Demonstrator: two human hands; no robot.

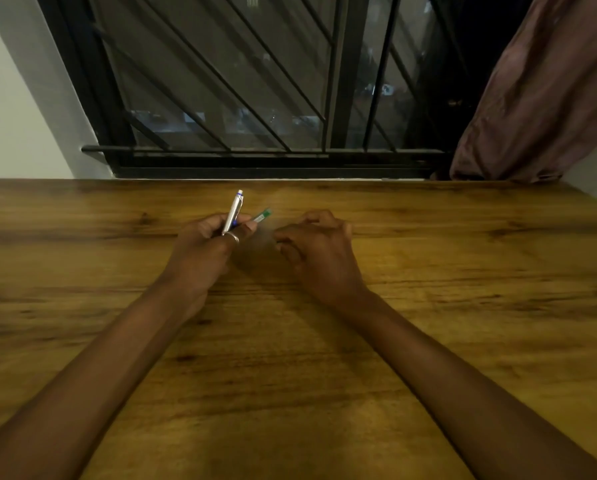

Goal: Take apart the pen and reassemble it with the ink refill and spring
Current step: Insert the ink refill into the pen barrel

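Silver metal pen barrel with blue clicker [234, 211] clamped in left hand [207, 242], long axis pointing far and slightly right. Green blurred piece [263, 215] just right of it. Right hand [316, 244] near, curled; contents cannot be told.

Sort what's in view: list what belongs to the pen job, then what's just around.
Job: silver pen barrel and green piece, both in left hand; right hand.
Around: wooden table, barred window, curtain.
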